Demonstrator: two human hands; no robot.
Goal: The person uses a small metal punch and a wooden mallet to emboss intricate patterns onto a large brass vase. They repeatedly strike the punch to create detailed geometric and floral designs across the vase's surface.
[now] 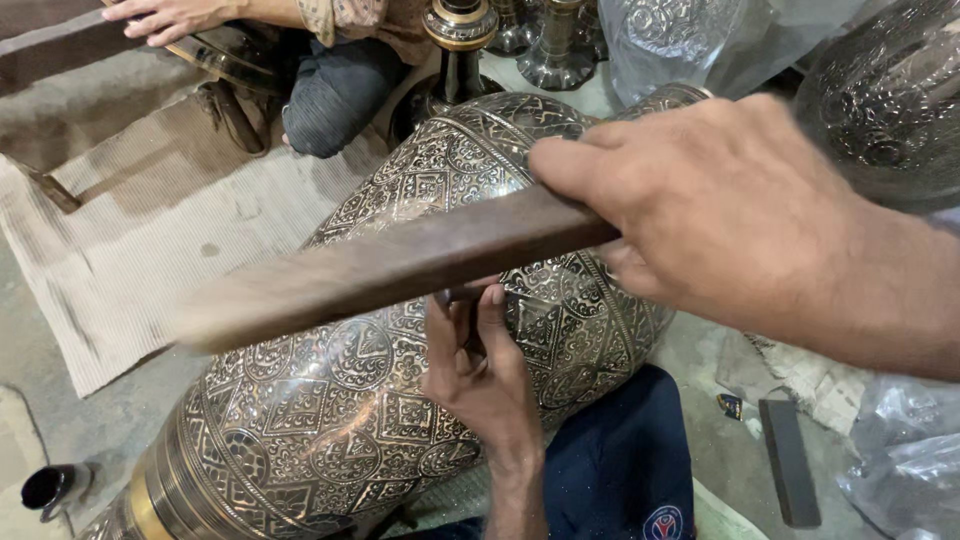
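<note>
Right hand (720, 205) fist-gripping wooden stick (390, 265); left hand (480, 365) on engraved vase (330, 400).

open: woven mat (130, 250) at left | blocked: engraved vase (400, 380) centre, wooden stick (400, 265) across it, bagged vessels (890, 100) right, probably

the big vase (400, 400) is dark metal, silver-chased all over in diamonds, scrolls and round medallions, with plain brass-gold bands at its seven o'clock end. the stick (400, 265) across it is dull reddish brown, blurred paler toward nine o'clock. at five o'clock, navy cloth (620, 460) bears what may be a red-and-white badge.
</note>
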